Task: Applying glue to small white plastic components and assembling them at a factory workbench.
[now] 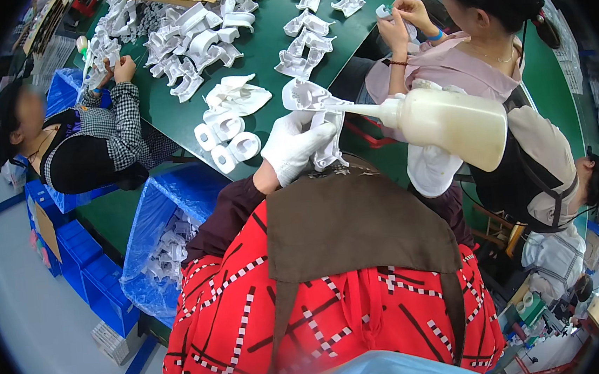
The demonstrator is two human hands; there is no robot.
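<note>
My left hand (295,147), in a white glove, grips a white moulded plastic part (310,98) and holds it up over the near edge of the green table (267,45). My right hand (428,170), also gloved and mostly hidden under it, holds a cream squeeze bottle (453,122) on its side. The bottle's long nozzle (364,109) points left and touches the part. Two more white parts (229,140) lie on the table just left of my left hand.
Several heaps of white plastic parts (190,44) cover the table. One person (92,140) sits at the left side and another (443,42) at the right, each handling a part. A blue-lined bin (156,247) of parts and blue crates (84,264) stand at the lower left.
</note>
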